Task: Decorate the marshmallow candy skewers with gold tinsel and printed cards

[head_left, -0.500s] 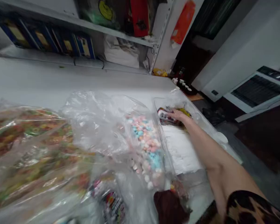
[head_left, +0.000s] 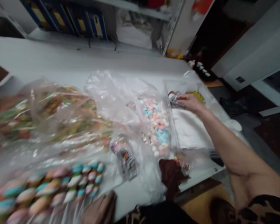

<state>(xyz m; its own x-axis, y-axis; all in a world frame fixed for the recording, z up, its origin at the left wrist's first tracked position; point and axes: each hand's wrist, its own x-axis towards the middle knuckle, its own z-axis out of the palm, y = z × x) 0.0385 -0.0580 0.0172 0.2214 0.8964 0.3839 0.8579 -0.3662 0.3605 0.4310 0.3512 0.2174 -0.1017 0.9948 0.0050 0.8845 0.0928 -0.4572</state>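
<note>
My right hand [head_left: 190, 102] reaches to the far end of a clear plastic tray [head_left: 175, 132], its fingers curled onto a small wrapped packet [head_left: 173, 96]. White paper [head_left: 190, 129] lies in the tray nearer to me. At the bottom edge, my left hand [head_left: 100, 207] shows only in part and blurred, with its fingers together. It appears closed around the sticks of several skewers of pastel marshmallows [head_left: 53, 186], which fan out to the left. The lower ends of the sticks are out of view.
Clear bags of mixed gummies [head_left: 67, 109] and of pastel marshmallows [head_left: 157, 124] cover much of the table. Nearer lie a printed packet [head_left: 128, 160] and a dark brown cloth [head_left: 171, 174]. Blue binders [head_left: 96, 25] stand behind. A yellow packet [head_left: 197, 95] sits beyond my right hand.
My view has tilted downward, bringing the marshmallow skewers and my left hand into sight. My right hand stays at the packet, its fingers now more curled.
</note>
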